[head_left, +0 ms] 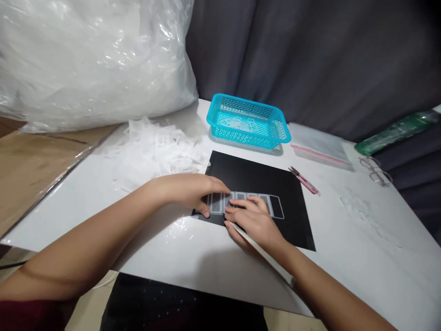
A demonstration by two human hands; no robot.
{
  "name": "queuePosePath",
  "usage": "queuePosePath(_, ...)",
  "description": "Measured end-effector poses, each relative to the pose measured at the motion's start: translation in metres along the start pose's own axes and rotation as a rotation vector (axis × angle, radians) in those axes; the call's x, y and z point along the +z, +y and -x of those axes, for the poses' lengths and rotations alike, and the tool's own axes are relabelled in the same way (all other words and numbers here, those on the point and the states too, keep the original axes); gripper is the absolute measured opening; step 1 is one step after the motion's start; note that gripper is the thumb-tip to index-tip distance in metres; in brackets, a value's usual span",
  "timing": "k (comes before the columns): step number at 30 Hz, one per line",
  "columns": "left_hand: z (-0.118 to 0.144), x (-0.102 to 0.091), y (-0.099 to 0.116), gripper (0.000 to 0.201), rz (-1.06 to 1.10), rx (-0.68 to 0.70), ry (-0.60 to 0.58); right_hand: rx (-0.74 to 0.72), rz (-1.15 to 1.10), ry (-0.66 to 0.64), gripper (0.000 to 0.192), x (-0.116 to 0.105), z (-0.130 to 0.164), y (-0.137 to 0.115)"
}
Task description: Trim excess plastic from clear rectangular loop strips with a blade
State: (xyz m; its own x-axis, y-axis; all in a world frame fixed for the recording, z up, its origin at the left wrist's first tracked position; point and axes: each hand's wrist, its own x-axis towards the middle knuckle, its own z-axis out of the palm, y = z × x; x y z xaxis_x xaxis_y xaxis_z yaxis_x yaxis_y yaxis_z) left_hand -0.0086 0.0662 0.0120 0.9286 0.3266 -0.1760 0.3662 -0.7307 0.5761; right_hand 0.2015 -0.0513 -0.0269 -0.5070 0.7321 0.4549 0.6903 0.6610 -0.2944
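A clear strip of several rectangular frames (pixel 272 205) lies across a black mat (pixel 262 184) on the white table. My left hand (pixel 193 189) rests flat on the strip's left end, fingers spread over it. My right hand (pixel 253 220) presses fingertips on the strip's middle and holds a long thin white stick (pixel 262 253) that runs back under my wrist. Only the right end of the strip shows uncovered.
A turquoise plastic basket (pixel 248 120) stands behind the mat. A heap of clear plastic pieces (pixel 155 147) lies at the left below a big clear bag (pixel 93 59). Pink snips (pixel 305 180), a zip bag (pixel 320 145), glasses (pixel 375 169) and a green bottle (pixel 392 133) lie at the right.
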Motion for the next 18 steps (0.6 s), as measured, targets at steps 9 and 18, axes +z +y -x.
queuePosePath(9, 0.008, 0.001, -0.002, 0.087, -0.007, -0.016, -0.026, 0.002, -0.006, 0.045, 0.012, -0.003, 0.001, 0.004)
queuePosePath(18, 0.016, -0.016, -0.003, 0.059, -0.062, -0.124, -0.022, -0.053, 0.006, 0.0, 0.006, 0.015, -0.003, -0.014)
